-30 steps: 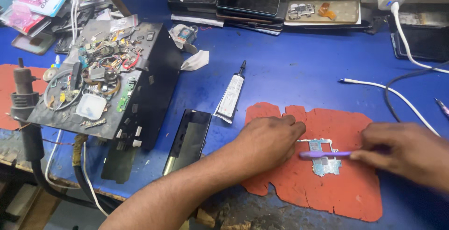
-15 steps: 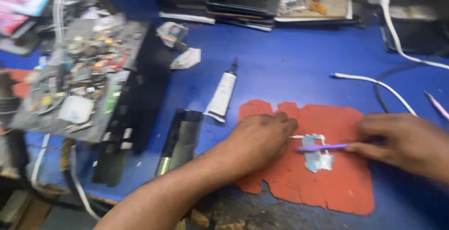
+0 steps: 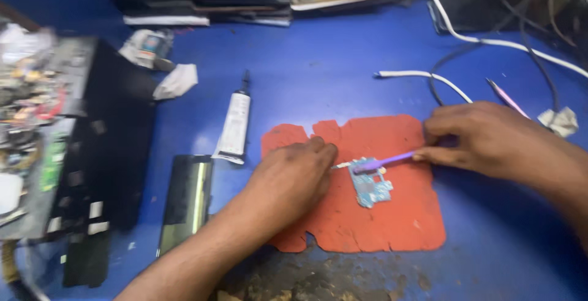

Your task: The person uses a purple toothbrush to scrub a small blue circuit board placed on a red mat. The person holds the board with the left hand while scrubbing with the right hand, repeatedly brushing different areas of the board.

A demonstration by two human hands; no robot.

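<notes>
A blue table (image 3: 343,62) carries the work, and near its front edge an orange-red mat (image 3: 373,215) with ragged edges is laid flat. To the left of the mat stand a black box-like unit (image 3: 116,135) and a dark phone (image 3: 187,200), with a white tube (image 3: 234,122) lying between them and the mat; white cables (image 3: 453,83) run across the far right. On the mat a small blue-green circuit board (image 3: 371,186) is lying flat. The left hand (image 3: 291,178) is pressed palm-down on the mat, its fingertips touching the board's left end to steady it. The right hand (image 3: 484,139) is closed around the handle of a purple brush (image 3: 383,163), whose head rests on the board's top edge. The step in hand is judged to be brushing the board clean; light strokes across it would be called for, with the board kept pinned.
</notes>
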